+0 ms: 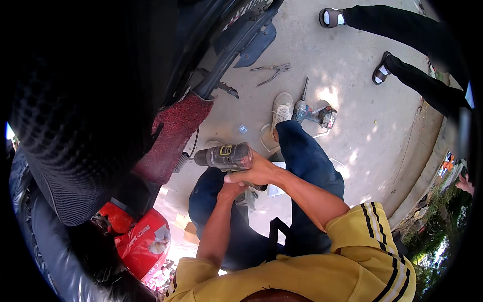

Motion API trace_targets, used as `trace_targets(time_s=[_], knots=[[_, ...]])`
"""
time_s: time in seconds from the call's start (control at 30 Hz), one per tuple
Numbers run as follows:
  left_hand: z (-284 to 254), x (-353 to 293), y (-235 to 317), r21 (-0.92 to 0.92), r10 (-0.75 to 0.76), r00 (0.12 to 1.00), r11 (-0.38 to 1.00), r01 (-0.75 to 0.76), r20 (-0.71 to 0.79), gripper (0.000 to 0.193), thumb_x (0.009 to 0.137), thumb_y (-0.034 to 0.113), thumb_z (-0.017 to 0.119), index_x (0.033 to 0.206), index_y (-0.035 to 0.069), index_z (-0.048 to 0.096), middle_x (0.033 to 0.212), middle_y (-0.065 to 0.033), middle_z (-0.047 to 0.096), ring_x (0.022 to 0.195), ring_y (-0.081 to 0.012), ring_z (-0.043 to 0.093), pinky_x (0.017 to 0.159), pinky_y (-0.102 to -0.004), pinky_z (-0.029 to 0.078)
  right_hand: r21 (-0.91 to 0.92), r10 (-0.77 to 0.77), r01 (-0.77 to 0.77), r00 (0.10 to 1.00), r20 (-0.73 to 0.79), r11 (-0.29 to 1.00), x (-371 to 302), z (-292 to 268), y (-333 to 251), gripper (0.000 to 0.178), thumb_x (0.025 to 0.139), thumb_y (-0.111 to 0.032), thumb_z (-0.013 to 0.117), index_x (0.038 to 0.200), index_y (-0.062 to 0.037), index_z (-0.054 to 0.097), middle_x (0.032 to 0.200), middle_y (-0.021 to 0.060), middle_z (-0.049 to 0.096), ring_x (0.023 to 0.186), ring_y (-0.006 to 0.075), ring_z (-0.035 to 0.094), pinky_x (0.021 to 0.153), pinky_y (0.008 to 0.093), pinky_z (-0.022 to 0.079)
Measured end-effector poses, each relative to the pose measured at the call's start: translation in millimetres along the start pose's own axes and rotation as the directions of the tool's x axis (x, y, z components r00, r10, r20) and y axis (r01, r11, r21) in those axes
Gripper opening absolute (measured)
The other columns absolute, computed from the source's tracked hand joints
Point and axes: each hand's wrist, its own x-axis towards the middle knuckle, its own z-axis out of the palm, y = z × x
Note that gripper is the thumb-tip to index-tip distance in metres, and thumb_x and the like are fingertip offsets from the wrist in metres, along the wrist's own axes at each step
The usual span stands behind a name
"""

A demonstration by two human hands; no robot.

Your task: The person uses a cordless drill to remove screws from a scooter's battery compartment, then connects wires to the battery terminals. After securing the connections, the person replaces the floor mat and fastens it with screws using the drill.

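Observation:
A dark cordless drill (225,157) is held level in front of my knees, its chuck pointing left. My right hand (260,171) is wrapped round its rear and grip. Just below, my left hand (232,190) closes on the drill's grip, with its fingers partly hidden. The drill's tip is close to a small dark metal part (181,162) beside the scooter's red floor mat (178,126). Whether the tip touches that part I cannot tell.
The dark scooter body (201,60) fills the left side. Pliers (272,73) and a second power tool (308,111) lie on the concrete near my shoe (282,108). A red bag (143,241) is at lower left. Another person's legs (397,25) stand at upper right.

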Motion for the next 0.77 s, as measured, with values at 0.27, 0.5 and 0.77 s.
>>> trace_targets(time_s=[0.27, 0.5, 0.77], knots=[[-116.3, -101.7, 216.0, 0.092, 0.016, 0.974, 0.996, 0.005, -0.226, 0.015, 0.095, 0.006, 0.064, 0.11, 0.004, 0.068, 0.107, -0.0138, 0.07, 0.103, -0.0356, 0.071, 0.086, -0.0504, 0.058, 0.821, 0.401, -0.26, 0.915, 0.041, 0.509, -79.2, -61.8, -1.0, 0.033, 0.094, -0.022, 0.079, 0.118, -0.0028, 0.067, 0.084, 0.0029, 0.063, 0.069, 0.0166, 0.062, 0.066, 0.035, 0.056], [-327.7, -121.0, 412.1, 0.182, 0.213, 0.581, 0.977, -0.112, -0.785, 0.012, 0.096, 0.016, 0.074, 0.097, 0.005, 0.071, 0.085, -0.0129, 0.071, 0.068, -0.0303, 0.066, 0.064, -0.0423, 0.052, 0.65, 0.39, 0.048, 0.766, -0.512, 0.759, -253.8, -139.1, -126.1, 0.026, 0.092, -0.018, 0.077, 0.11, -0.0032, 0.065, 0.075, 0.0049, 0.06, 0.062, 0.0201, 0.063, 0.06, 0.0388, 0.057], [-436.4, -72.9, 414.1, -0.09, -0.215, 0.726, 0.974, 0.208, -0.653, 0.053, 0.096, 0.045, 0.07, 0.064, 0.002, 0.072, 0.058, -0.0105, 0.068, 0.056, -0.0253, 0.068, 0.065, -0.0419, 0.055, 0.31, 0.539, -0.482, 0.463, -0.704, 0.819, -451.5, -177.3, -89.4, 0.027, 0.076, 0.01, 0.077, 0.1, -0.0008, 0.071, 0.069, 0.0127, 0.064, 0.05, 0.0295, 0.064, 0.046, 0.0444, 0.052]])
